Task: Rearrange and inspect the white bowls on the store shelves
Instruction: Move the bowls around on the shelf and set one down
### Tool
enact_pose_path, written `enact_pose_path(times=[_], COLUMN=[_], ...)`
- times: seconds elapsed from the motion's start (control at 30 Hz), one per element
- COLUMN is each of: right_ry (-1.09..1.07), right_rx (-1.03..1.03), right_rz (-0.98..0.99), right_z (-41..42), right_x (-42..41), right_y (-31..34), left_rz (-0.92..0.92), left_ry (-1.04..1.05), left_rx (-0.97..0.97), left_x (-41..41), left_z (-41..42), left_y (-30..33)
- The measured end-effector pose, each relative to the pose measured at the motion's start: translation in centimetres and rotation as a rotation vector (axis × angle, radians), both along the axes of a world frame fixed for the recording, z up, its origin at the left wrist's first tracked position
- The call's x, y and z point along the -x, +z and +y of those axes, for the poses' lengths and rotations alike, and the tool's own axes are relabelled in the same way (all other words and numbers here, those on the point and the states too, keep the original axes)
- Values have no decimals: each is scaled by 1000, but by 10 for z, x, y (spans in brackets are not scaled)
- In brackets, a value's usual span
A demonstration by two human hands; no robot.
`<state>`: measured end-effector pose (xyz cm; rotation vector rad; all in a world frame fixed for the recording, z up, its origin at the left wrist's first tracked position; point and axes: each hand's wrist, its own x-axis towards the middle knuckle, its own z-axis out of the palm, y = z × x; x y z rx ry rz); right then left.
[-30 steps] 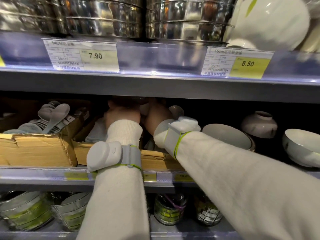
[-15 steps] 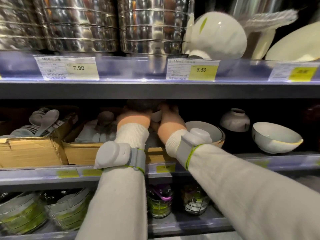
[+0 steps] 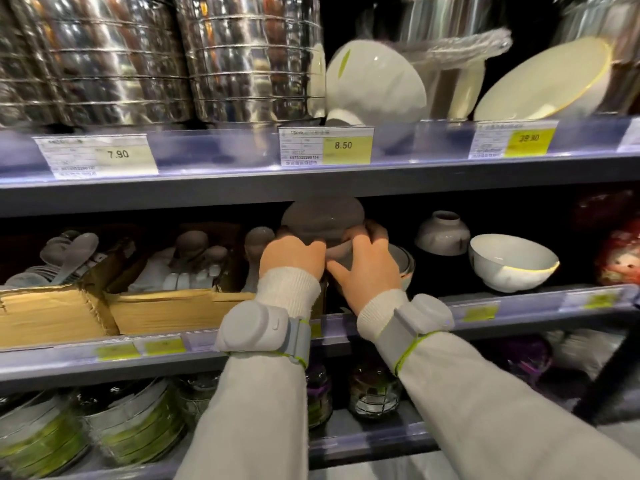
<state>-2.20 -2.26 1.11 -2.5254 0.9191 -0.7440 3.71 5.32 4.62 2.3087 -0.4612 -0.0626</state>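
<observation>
Both hands reach into the middle shelf. My left hand (image 3: 292,256) and my right hand (image 3: 367,263) grip a stack of white bowls (image 3: 322,220) from either side; the stack sits in shadow under the upper shelf, its top bowl upside down. Behind my right hand, a white bowl (image 3: 403,259) is partly hidden. To the right stand an upturned bowl (image 3: 443,233) and an upright white bowl with a gold rim (image 3: 512,263). On the upper shelf a white bowl (image 3: 377,83) leans on its side, next to a tilted white plate (image 3: 540,84).
Stacked steel tins (image 3: 156,57) fill the upper shelf's left. Cardboard boxes (image 3: 114,306) with white spoons (image 3: 74,251) sit left of my hands. The upper shelf edge (image 3: 311,188) hangs just above the stack. Glass jars (image 3: 374,389) and wrapped plates (image 3: 131,427) stand on the lower shelf. Red packages (image 3: 620,254) lie at far right.
My hands have drawn back from deep in the shelf toward its front, and the bowl stack between them is now in view. The camera has shifted right and up.
</observation>
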Motion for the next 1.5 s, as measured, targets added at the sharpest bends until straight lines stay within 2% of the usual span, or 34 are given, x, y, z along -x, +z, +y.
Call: enact_pose_path(times=[0.13, 0.4, 1.03, 1.5], right_ry=[-15, -59, -62, -46], right_rx=[-35, -81, 12, -64], right_rz=[-106, -195, -104, -95], right_z=[-7, -25, -44, -48], right_x=[7, 18, 30, 35], right_y=[-5, -16, -26, -34], left_rz=[-33, -107, -78, -126], left_ry=[8, -45, -80, -105], left_rx=[73, 54, -117, -144], left_x=[5, 12, 12, 13], left_z=[-10, -27, -48, -50], left_y=[-4, -11, -37, -43])
